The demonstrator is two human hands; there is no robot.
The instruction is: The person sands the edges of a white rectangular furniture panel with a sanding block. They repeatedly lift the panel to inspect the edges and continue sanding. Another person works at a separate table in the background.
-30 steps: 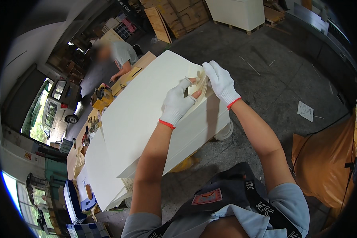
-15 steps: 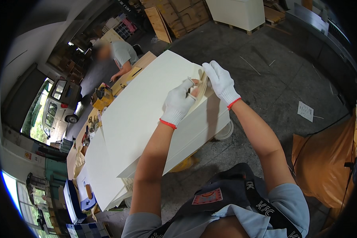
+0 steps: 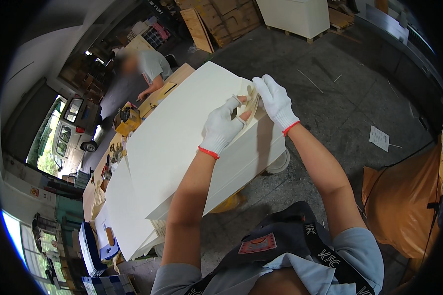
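Note:
A tall stack of large white paper sheets (image 3: 177, 135) lies in front of me, its near edge showing as a thick pale side. At its right corner several sheets are bent up and fanned apart. My left hand (image 3: 222, 124), in a white knit glove with red cuff and bare thumb and index fingertips, grips the fanned edges from the left. Opposite it, my right hand (image 3: 274, 102), gloved alike, closes around the outer side of the same corner; its fingertips are partly hidden behind the sheets.
Another person (image 3: 155, 66) leans on a wooden table (image 3: 179, 74) beyond the stack. A yellow container (image 3: 128, 122) and tools lie along that table. Low at right hangs an orange cover (image 3: 401, 196). A loose printed sheet (image 3: 379, 138) lies on the floor. A parked van (image 3: 74, 130) stands outside.
The fanned corner sheets have shifted slightly and spread between my fingers. My left fingertips moved a little right; my right hand edged slightly right. The stack stays put.

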